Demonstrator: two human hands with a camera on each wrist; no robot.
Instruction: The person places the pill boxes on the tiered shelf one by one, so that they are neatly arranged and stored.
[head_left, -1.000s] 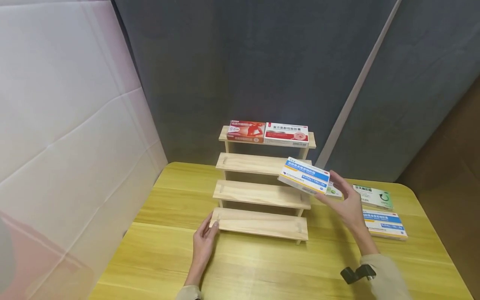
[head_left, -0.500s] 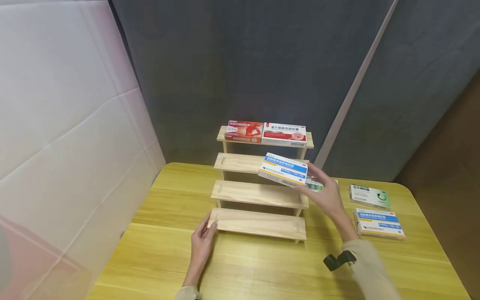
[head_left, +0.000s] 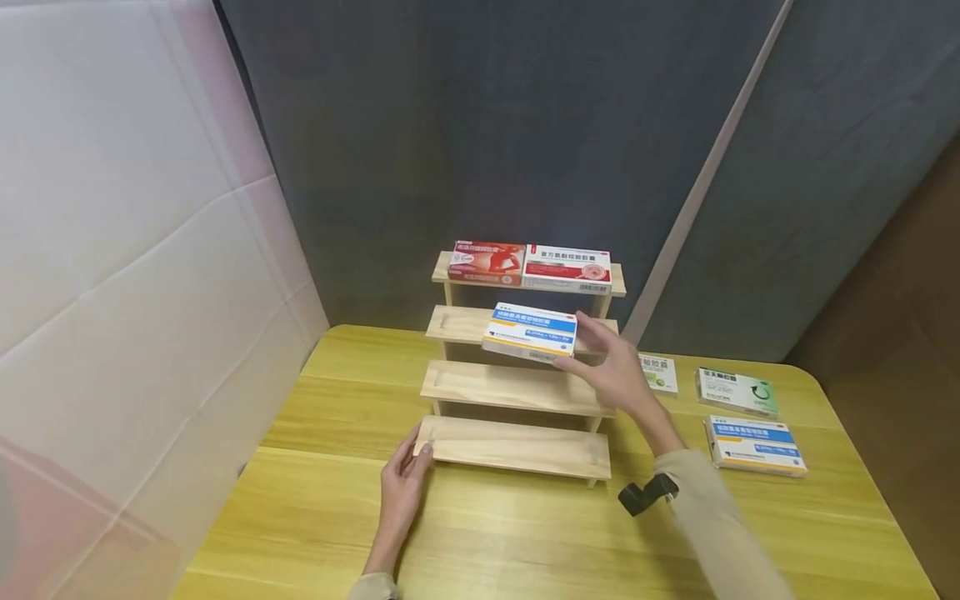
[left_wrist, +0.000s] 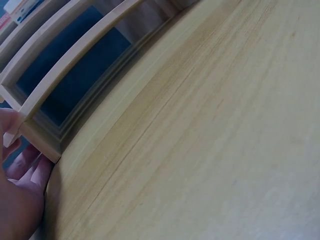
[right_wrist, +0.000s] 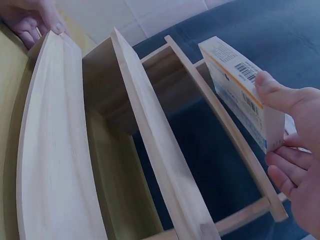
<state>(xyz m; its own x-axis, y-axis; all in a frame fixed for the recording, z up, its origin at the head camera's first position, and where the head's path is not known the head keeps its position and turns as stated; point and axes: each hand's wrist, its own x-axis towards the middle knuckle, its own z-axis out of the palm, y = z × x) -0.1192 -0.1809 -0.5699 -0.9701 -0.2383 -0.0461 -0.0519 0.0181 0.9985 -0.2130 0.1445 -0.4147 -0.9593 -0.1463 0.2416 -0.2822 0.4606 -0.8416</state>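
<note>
My right hand (head_left: 617, 367) pinches a blue-and-white medicine box (head_left: 529, 332) by its right end, thumb at the front edge and fingers behind. In the head view the box overlaps the second tier from the top of a wooden stepped rack (head_left: 517, 446). The right wrist view has the same medicine box (right_wrist: 240, 90) tilted beside that shelf; whether it touches the wood I cannot tell. My left hand (head_left: 402, 483) grips the left end of the lowest tier, its thumb on top. In the left wrist view, the fingers of my left hand (left_wrist: 25, 175) wrap the rack's corner.
On the top tier sit a red medicine box (head_left: 486, 263) and a white-and-red one (head_left: 567, 268). Right of the rack lie a white-and-green box (head_left: 657, 374), a green box (head_left: 737, 392) and another blue-and-white box (head_left: 756, 446) on the wooden table (head_left: 525, 542).
My right hand has carried the blue-and-white box leftward along the second tier, and the box is less tilted. The white-and-green box behind it shows more. My left hand keeps its grip on the rack.
</note>
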